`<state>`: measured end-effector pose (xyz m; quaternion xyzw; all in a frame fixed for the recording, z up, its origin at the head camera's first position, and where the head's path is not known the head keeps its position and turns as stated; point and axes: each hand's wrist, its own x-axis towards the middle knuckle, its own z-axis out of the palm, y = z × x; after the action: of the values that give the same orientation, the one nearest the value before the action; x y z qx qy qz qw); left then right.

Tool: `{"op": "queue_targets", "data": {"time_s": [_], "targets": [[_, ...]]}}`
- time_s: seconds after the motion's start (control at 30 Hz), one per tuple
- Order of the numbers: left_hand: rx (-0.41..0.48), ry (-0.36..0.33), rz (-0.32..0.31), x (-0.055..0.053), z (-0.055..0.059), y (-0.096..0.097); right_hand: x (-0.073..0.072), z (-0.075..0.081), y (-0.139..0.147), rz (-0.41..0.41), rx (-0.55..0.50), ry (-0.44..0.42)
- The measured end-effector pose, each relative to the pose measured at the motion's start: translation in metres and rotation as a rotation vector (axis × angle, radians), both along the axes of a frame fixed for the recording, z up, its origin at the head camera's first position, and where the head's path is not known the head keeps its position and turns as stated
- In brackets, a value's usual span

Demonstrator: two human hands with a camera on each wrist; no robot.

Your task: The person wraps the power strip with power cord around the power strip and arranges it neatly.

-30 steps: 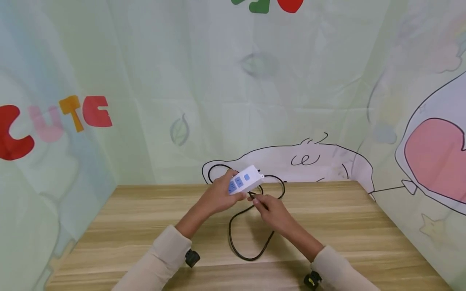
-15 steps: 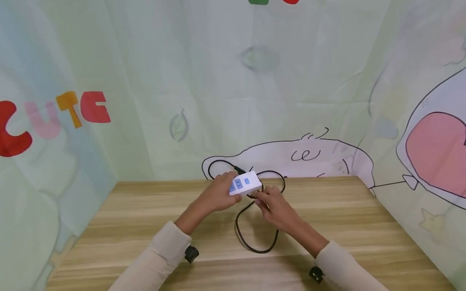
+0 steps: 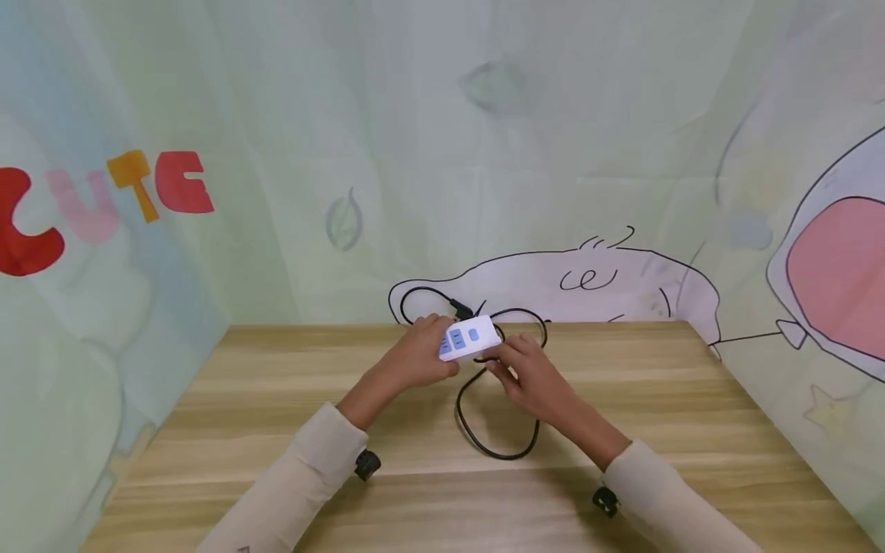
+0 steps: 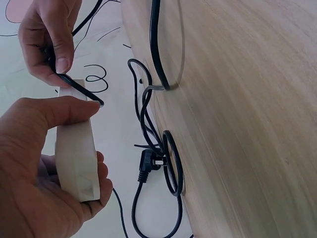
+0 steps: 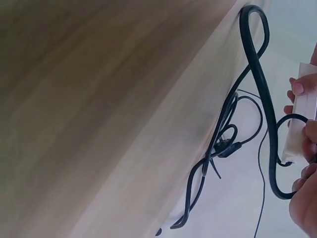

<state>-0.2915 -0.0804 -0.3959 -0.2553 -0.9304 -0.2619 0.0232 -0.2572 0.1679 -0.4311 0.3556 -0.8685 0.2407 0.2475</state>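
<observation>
White plastic, long and box-shaped, with blue sockets and a blue switch on its face, the power strip (image 3: 477,336) is held above the wood-grained table (image 3: 276,369), near its far edge. It is tilted a little, the switch end higher than the socket end. The person's left hand (image 3: 422,352) is clamped round the socket end: the left wrist view shows the thumb along one narrow side and the fingers wrapped about the other.

Thin black rubbery cable (image 3: 510,458) comes out of the strip's switch end, curves round and runs into the person's right hand (image 3: 532,376), whose thumb and fingers pinch it just beside that end. A short stretch crosses the strip's narrow side towards the left thumb tip; whether the thumb touches it, I cannot tell. Another loop hangs below the right hand.

More cable loops lie at the table's far edge, with a black moulded plug (image 4: 147,162) with metal pins among them, just behind the strip. Beige sleeves (image 3: 332,442) cover both forearms, a small black device at each cuff. Behind rises a pale green backdrop (image 3: 290,253) printed with colourful letters spelling CUTE.
</observation>
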Motion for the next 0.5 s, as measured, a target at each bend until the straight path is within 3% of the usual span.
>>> {"op": "queue_targets", "data": {"time_s": [0.3, 0.5], "targets": [[-0.032, -0.015, -0.014, -0.0033, 0.0045, -0.0023, -0.0054, 0.0019, 0.0052, 0.037, 0.010, 0.134], [-0.045, -0.025, -0.013, -0.0029, 0.0047, -0.0029, -0.0055, -0.0007, 0.0075, 0.017, -0.033, 0.128]]}}
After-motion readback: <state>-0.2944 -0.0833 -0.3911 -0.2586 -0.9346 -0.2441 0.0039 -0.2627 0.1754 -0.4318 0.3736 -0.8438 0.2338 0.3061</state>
